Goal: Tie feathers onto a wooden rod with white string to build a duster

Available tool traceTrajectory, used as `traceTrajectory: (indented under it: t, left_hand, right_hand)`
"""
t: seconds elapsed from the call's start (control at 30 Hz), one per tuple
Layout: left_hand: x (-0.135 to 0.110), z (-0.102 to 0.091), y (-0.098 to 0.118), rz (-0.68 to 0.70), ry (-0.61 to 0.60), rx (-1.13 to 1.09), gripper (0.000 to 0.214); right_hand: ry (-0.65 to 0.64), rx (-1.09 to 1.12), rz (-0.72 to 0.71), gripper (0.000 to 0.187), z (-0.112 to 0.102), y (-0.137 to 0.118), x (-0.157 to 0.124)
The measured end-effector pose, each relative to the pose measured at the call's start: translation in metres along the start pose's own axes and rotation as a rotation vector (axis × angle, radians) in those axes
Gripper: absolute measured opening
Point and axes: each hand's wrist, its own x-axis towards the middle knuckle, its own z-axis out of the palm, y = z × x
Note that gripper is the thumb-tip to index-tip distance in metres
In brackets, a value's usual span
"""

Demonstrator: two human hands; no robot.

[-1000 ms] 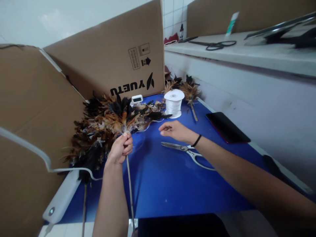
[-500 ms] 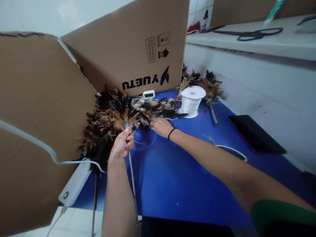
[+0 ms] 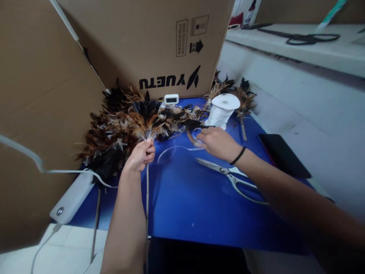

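My left hand (image 3: 141, 155) is closed around a feather duster (image 3: 146, 123), just where the feathers meet the thin stick (image 3: 147, 194). Brown and black feathers fan upward above that fist, and the stick runs down past the table edge. Further right, my right hand (image 3: 218, 144) pinches a brown feather (image 3: 191, 137) by its end; the fingertips are partly hidden. A clear ribbon (image 3: 173, 147) curves across the blue table between both hands. Silver scissors (image 3: 225, 170) lie partly under my right forearm. Just behind the right hand stands a white spool (image 3: 221, 110).
A feather pile (image 3: 105, 129) lies at the left and back, before a large cardboard box (image 3: 128, 45). A white power bank (image 3: 74, 196) with cables sits at left. A black tablet (image 3: 282, 154) rests at right. Dark scissors (image 3: 310, 39) lie on the ledge (image 3: 285, 49).
My right hand has moved right, from beside the feather pile to in front of the spool, with a brown feather at its fingertips. The silver scissors now show. My left hand keeps its grip.
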Motion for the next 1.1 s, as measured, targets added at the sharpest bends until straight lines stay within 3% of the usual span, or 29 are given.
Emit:
traceTrajectory:
  t: [0.1, 0.23, 0.37, 0.57, 0.67, 0.83, 1.0, 1.1]
  left_hand:
    - [0.000, 0.005, -0.002, -0.022, -0.016, -0.001, 0.022]
    - [0.001, 0.009, -0.005, -0.053, -0.026, 0.006, 0.022]
    - [0.003, 0.009, -0.008, -0.062, -0.053, 0.004, 0.024]
    - [0.004, 0.008, -0.011, -0.056, -0.067, -0.005, 0.024]
    - [0.005, 0.007, -0.012, -0.058, -0.078, -0.009, 0.026]
    - [0.007, 0.006, -0.014, -0.068, -0.062, -0.008, 0.027]
    - [0.008, 0.007, -0.016, -0.074, -0.048, 0.004, 0.023]
    - [0.009, 0.008, -0.016, -0.052, -0.026, 0.015, 0.022]
  right_hand:
    - [0.031, 0.215, -0.172, 0.023, 0.013, -0.019, 0.016]
    - [0.005, 0.217, -0.164, 0.023, 0.036, -0.046, 0.048]
    - [-0.001, 0.201, -0.161, 0.017, 0.046, -0.053, 0.058]
    - [0.041, 0.332, -0.113, 0.013, 0.041, -0.049, 0.047]
    - [0.011, 0.328, -0.084, 0.026, 0.043, -0.054, 0.049]
    - [-0.057, 0.319, -0.134, 0.011, 0.045, -0.062, 0.055]
    - [-0.028, 0.515, -0.051, 0.011, 0.026, -0.049, 0.043]
    - [0.017, 0.555, -0.079, 0.011, 0.012, -0.040, 0.035]
